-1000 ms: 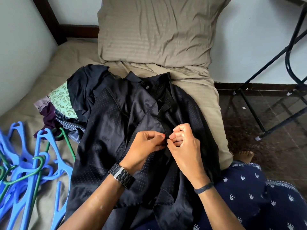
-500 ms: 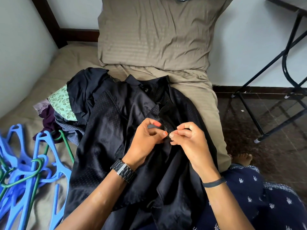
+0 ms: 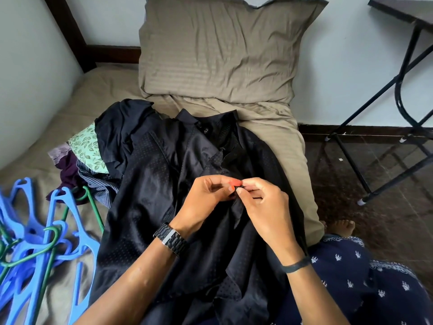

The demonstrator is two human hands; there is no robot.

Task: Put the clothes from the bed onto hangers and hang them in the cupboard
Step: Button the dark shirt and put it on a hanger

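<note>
Both hands, left hand (image 3: 206,198) & right hand (image 3: 264,202), are pinched on black shirt (image 3: 164,195) placket, centre frame; collar label at 12 o'clock unreadable.

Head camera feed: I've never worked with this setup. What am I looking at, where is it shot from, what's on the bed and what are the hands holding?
There is no machine here: a person works with two bare hands, and the single picture comes from a camera worn on the head, looking forward and down. The left hand, with a wristwatch, and the right hand meet over a black shirt spread on the bed, pinching its front edge between fingertips, seemingly at a button. Behind the shirt lies a pile of clothes, and a pillow leans against the wall. At the left edge lies a heap of blue and green hangers. No hanger is in the shirt yet.
</note>
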